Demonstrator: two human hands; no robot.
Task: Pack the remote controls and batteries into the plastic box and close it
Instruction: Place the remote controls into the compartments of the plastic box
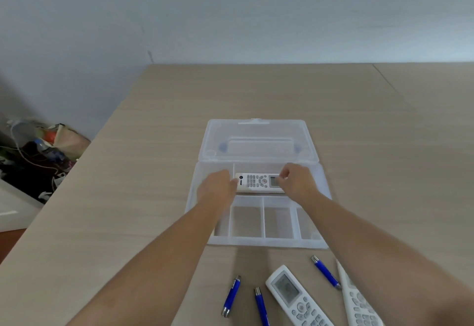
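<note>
A clear plastic box [259, 242] lies open on the table, its lid [259, 141] folded back flat. A white remote control [256, 182] lies crosswise in the box's long rear compartment. My left hand [218, 184] grips its left end and my right hand [297, 180] grips its right end by the display. The front compartments hold nothing. Nearer to me on the table lie two more white remotes [295, 297] [359, 302] and three blue batteries [231, 296] [261, 306] [326, 271].
The wooden table [154, 171] reaches back to a pale wall. Its left edge runs diagonally; beyond it, on the floor, sits a heap of bags, a bottle and cables [38, 151]. A seam crosses the table at the far right.
</note>
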